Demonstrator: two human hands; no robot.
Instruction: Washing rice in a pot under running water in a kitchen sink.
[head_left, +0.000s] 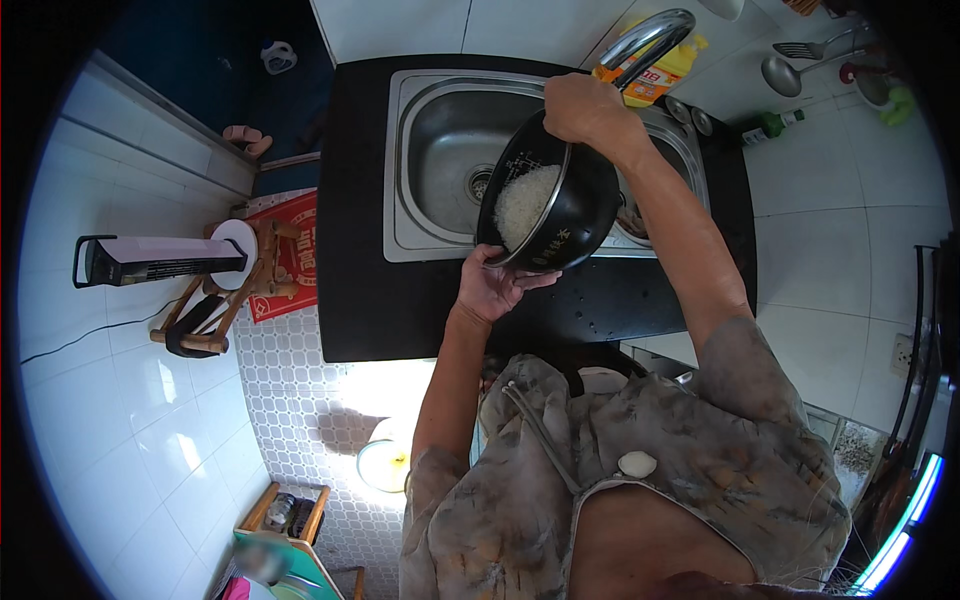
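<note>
A black rice cooker inner pot (581, 217) is tilted with its mouth to the left over a stainless steel sink (435, 135). White rice grains (527, 202) lie in it against the lower wall. My left hand (495, 285) supports the pot's rim from below, with the thumb on the edge. My right hand (589, 109) grips the upper rim, just in front of the chrome faucet (649, 37). The sink drain (478, 182) shows to the left of the pot. Whether water is in the pot cannot be told.
A yellow detergent bottle (660, 71) stands behind the faucet, a green bottle (769, 126) at the back right. A ladle (782, 76) and slotted turner (801, 50) hang on the wall. Water drops dot the black countertop (405, 307). A tower fan (165, 257) is at the left.
</note>
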